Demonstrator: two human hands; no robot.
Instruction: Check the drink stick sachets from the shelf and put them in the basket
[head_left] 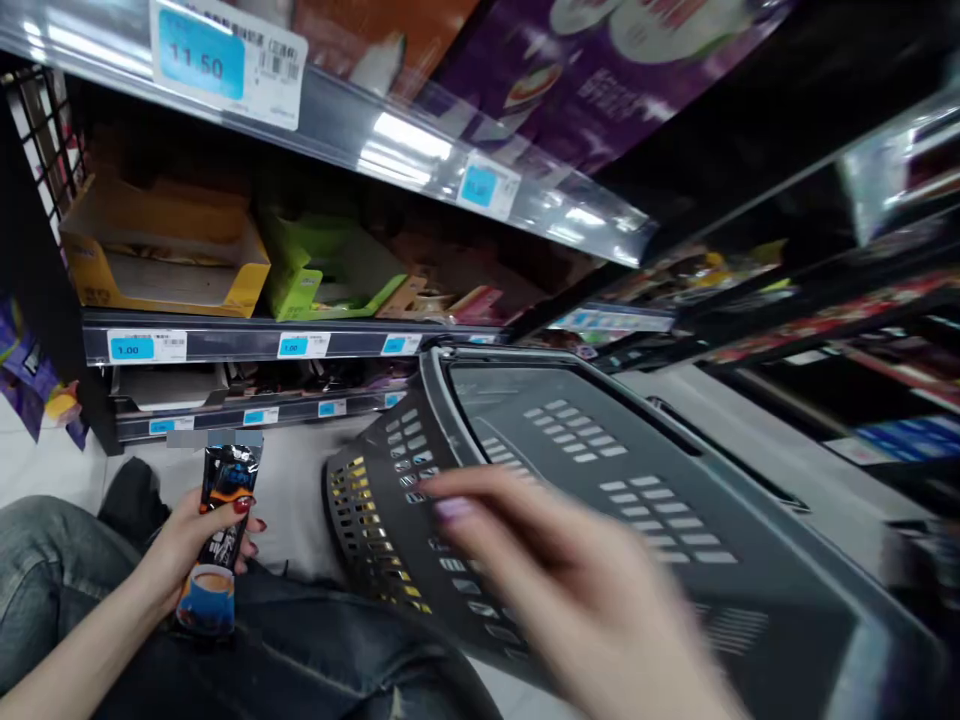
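Blurred up close, right hand [577, 590]: fingers apart, holds nothing, hovers before slotted wall of basket [600, 440]. Left hand [187, 540]: clamps sachet [223, 515] upright over denim knee [45, 570], left of basket. Behind, shelves [247, 340] with blue price tags [131, 347], yellow carton [165, 250], green carton [322, 265].

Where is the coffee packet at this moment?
Head view, lower left: the coffee packet stands upright in the left hand, above the jeans, left of the grey basket.
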